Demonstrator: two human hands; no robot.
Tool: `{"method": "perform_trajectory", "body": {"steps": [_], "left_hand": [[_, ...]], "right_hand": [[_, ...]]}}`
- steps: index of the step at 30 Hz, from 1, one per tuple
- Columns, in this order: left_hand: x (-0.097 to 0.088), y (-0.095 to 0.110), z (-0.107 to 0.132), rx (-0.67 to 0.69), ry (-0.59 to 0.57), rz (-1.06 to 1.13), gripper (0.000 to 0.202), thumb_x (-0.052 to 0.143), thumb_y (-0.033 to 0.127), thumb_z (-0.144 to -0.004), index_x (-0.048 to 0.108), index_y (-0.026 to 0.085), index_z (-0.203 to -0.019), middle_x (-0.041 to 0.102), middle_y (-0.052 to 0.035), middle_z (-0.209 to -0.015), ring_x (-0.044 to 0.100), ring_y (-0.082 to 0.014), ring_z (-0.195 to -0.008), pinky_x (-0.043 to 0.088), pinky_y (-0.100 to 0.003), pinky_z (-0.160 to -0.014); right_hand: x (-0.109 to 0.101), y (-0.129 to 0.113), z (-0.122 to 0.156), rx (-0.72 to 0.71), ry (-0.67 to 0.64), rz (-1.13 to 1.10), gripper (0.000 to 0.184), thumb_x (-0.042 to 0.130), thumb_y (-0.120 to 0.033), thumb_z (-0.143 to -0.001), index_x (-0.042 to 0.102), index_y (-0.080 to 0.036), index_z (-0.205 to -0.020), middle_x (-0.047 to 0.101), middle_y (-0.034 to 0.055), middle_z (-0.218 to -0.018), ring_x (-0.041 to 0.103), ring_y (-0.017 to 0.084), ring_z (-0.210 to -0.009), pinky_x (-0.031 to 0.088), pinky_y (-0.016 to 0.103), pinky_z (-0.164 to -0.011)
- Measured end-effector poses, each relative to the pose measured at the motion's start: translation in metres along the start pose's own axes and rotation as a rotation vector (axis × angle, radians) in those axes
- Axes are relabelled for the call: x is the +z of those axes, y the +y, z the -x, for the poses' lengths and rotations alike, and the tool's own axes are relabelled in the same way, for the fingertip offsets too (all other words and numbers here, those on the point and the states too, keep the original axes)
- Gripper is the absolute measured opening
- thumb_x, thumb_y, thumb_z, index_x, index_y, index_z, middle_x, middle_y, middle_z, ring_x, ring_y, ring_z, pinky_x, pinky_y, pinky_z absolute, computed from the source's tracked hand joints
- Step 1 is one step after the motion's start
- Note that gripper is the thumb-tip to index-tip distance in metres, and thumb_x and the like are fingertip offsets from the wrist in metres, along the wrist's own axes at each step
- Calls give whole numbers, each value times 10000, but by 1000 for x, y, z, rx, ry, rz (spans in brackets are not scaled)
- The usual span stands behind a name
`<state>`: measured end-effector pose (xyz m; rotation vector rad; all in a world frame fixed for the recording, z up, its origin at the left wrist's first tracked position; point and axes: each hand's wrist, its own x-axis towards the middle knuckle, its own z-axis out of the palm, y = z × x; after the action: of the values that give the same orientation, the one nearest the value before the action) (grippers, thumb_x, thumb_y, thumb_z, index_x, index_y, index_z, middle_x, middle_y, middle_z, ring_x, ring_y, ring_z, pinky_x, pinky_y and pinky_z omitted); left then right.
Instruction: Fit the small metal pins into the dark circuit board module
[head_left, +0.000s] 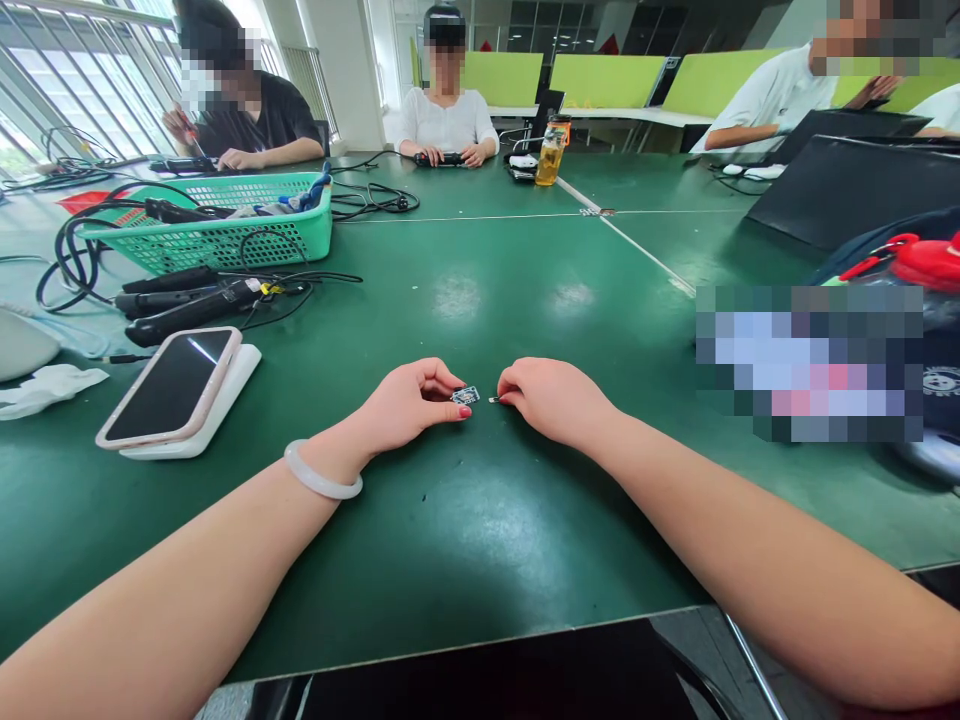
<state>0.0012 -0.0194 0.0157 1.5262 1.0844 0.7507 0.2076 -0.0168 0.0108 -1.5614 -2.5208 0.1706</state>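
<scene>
Between thumb and fingers, my left hand [409, 405] pinches a small circuit board [466, 396], dark with white markings, just above the green table [480, 570]. Across a short gap, my right hand [551, 398] is closed on a tiny piece with a pale tip [493, 400]. That tip points at the board and does not touch it. What kind of piece it is, I cannot make out, since my fingers cover most of it. A pale bangle [319, 475] circles my left wrist.
Left of my hands, a phone [172, 385] rests on a white case [225, 410]. Beyond it are black handheld tools with cables [195, 305] and a green basket [225, 240]. A bottle [552, 150] stands far off. Bags lie at right, and several people sit around the table.
</scene>
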Motion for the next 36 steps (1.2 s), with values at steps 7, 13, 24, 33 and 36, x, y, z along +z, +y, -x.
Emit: {"method": "perform_trajectory", "body": {"steps": [7, 13, 24, 33, 36], "left_hand": [[-2, -5, 0, -3, -26, -64, 268, 764, 239, -598, 587, 161, -784, 684, -36, -758, 634, -164, -737, 506, -325, -700], [-2, -9, 0, 44, -67, -72, 265, 757, 277, -617, 582, 168, -784, 684, -37, -772, 635, -170, -751, 503, -324, -702], [-4, -10, -1, 53, -86, -122, 268, 755, 286, -621, 569, 176, -781, 677, -29, -802, 634, -174, -780, 496, -331, -734], [-2, -6, 0, 13, -78, -43, 253, 748, 235, -632, 567, 164, -794, 683, -30, -789, 638, -167, -788, 498, -331, -750], [-2, -4, 0, 0, -48, -26, 258, 744, 230, -636, 569, 157, -810, 680, -28, -780, 634, -158, -772, 498, -325, -743]], "right_hand": [[-1, -3, 1, -21, 87, 5, 159, 522, -168, -853, 652, -209, -771, 643, 14, -816, 579, 158, -748, 387, 271, -607], [-7, -21, 9, -119, 211, -73, 166, 495, -164, -872, 647, -199, -816, 643, 14, -839, 568, 144, -767, 389, 265, -645], [-1, -29, 8, -173, 173, -68, 178, 484, -171, -882, 657, -196, -849, 646, 19, -846, 577, 140, -776, 391, 254, -650], [-7, -26, 10, -138, 218, -173, 159, 509, -200, -880, 666, -205, -903, 658, 14, -871, 584, 139, -791, 413, 260, -693], [-6, -21, 10, -99, 226, -207, 133, 546, -211, -858, 666, -210, -914, 654, 9, -857, 579, 134, -766, 411, 256, -672]]}}
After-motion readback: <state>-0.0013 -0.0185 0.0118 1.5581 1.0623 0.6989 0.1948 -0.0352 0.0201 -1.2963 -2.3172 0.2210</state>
